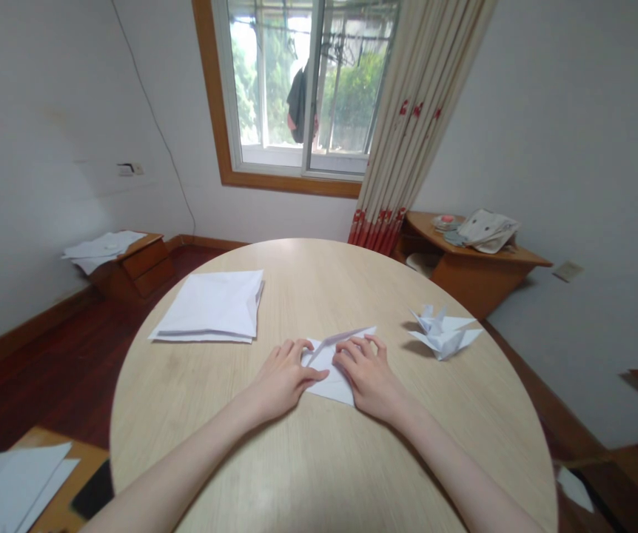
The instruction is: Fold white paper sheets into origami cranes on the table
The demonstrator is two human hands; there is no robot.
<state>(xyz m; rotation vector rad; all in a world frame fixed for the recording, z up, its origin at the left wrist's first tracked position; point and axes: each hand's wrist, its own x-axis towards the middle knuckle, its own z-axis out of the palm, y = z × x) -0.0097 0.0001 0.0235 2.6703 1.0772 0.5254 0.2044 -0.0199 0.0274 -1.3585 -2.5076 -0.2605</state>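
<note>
A folded sheet of white paper (337,383) lies on the round table between my hands, one flap raised along its far side. My left hand (284,374) grips the paper's left edge, with the thumb lying across the sheet and the fingers curled at the flap. On the right part of the paper, my right hand (364,369) has its bent fingers pressed on the flap. Right of my hands sit folded paper cranes (444,337), close together and overlapping.
A stack of white paper (211,303) lies at the table's (319,481) back left. More sheets (8,488) and a dark phone-like object (95,492) are on a low wooden surface at lower left. A corner shelf (479,270) stands behind right, near the curtain (408,126).
</note>
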